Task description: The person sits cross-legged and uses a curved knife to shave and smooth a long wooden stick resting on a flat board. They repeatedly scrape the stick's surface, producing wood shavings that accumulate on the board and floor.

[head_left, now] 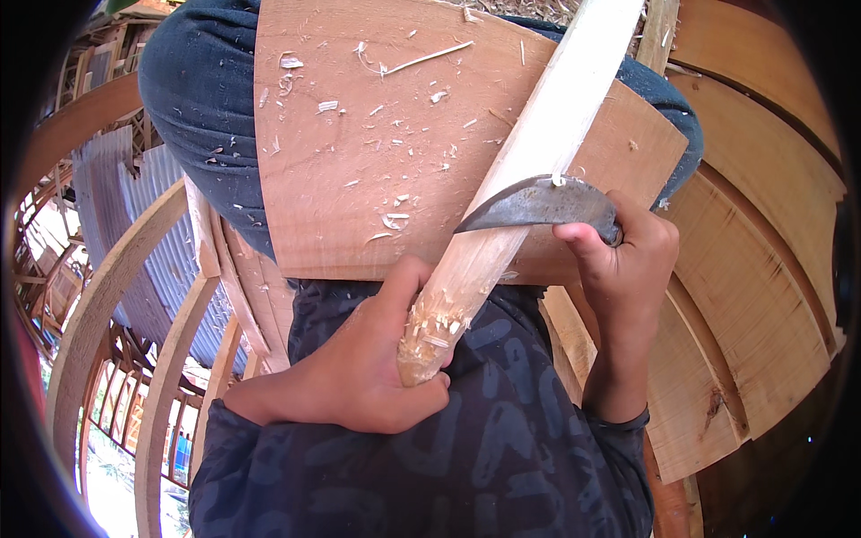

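A long pale wooden pole, stripped of bark, slants from my belly up to the far right. My left hand is wrapped round its near end, which looks rough and chipped. Across the pole lies the dark curved blade of a sickle-shaped knife, its tip reaching past the pole's left side. My right hand grips this knife at its right end, with the thumb pressed near the blade; the handle is mostly hidden by the fingers. Small curled shavings cling to the blade's upper edge.
A flat wooden board rests over my thighs under the pole, strewn with shavings. Wide wooden planks stand close on the right. At the left are curved wooden slats and corrugated metal sheets.
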A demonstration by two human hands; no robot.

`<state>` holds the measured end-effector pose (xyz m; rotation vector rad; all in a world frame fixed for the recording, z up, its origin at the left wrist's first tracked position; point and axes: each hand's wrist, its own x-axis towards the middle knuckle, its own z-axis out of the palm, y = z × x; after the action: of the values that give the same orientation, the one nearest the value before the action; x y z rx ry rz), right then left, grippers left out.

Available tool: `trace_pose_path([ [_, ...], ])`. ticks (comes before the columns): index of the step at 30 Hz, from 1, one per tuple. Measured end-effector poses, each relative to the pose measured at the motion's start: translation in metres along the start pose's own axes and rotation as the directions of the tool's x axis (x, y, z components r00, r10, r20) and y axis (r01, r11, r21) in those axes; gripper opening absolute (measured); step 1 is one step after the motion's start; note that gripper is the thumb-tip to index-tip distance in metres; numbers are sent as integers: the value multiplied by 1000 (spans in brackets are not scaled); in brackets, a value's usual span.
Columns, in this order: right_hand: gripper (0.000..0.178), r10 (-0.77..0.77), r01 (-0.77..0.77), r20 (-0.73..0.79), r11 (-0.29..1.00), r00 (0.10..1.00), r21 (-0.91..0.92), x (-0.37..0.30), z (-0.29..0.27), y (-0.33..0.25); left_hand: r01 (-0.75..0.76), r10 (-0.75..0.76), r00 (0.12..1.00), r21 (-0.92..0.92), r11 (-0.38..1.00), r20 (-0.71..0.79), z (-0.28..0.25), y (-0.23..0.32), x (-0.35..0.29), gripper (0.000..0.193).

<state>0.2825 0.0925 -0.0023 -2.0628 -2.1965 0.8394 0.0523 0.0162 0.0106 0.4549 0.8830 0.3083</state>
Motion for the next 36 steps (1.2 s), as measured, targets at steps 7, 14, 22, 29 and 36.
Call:
trace_pose_path([
  [7, 71, -22, 25, -87, 999, 996, 30, -1, 11, 5, -3, 3, 1000, 27, 1000, 16, -1, 1, 1, 72],
  [14, 63, 372, -329, -175, 915, 912, 232, 30, -19, 63, -9, 10, 999, -14, 1000, 32, -2, -2, -5, 76],
  [22, 49, -73, 22, 180, 963, 981, 270, -28, -3, -24, 7, -6, 999, 34, 999, -43, -10, 3, -8, 74],
  [29, 59, -114, 106, 88, 991, 990, 87, -12, 5, -27, -49, 104, 980, 301, 952, -168, -4, 15, -7, 61],
  [36, 63, 19, -20, -59, 999, 998, -25, 19, -4, 3, 90, -37, 981, 273, 958, -193, -4, 20, -11, 57],
])
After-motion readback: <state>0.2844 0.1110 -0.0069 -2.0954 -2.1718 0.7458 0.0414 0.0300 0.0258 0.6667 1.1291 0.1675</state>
